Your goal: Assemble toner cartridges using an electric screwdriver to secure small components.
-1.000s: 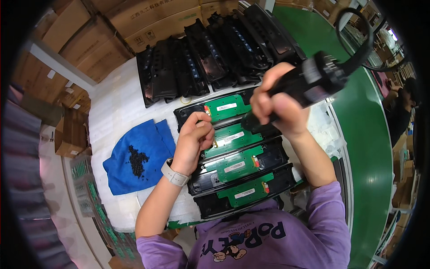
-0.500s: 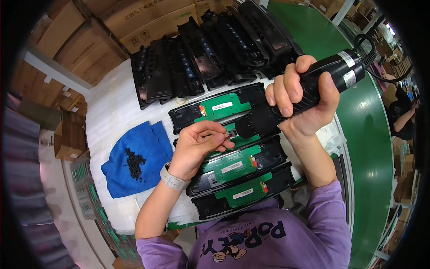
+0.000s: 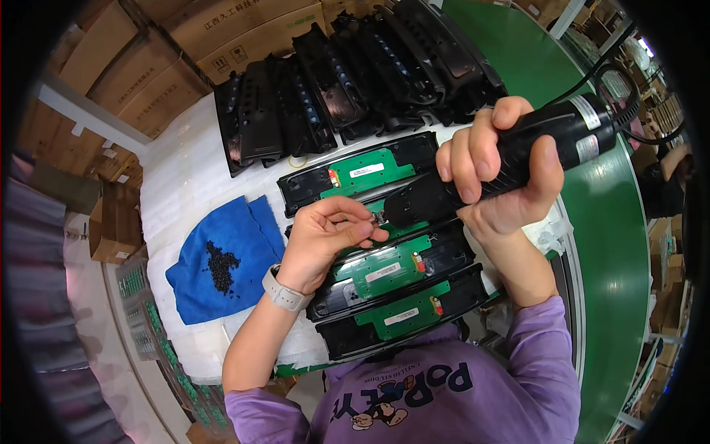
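My right hand (image 3: pixel 506 166) is wrapped round a black, corded electric screwdriver (image 3: pixel 566 129), which lies almost level and points left. At its tip, the fingers of my left hand (image 3: pixel 325 233) are pinched together; what they hold, if anything, is too small to make out. Under both hands lie several long black housings (image 3: pixel 303 194) in a row, each fitted with a green circuit board (image 3: pixel 384 274) bearing a white label. The hands and tool partly cover one of these boards. Left of my left wrist, a blue cloth (image 3: pixel 196 270) carries a heap of tiny black screws (image 3: pixel 222 268).
Several black housings (image 3: pixel 259 111) stand packed together at the table's far side, before stacked cardboard boxes (image 3: pixel 259 37). A green surface (image 3: pixel 606 274) runs along the right. Green boards (image 3: pixel 159 325) sit low at the left. Another person (image 3: pixel 669 174) is at the far right.
The screwdriver and my right hand have shifted slightly, bringing its tip a little left, closer to my left fingers. My left hand has hardly moved and stays pinched.
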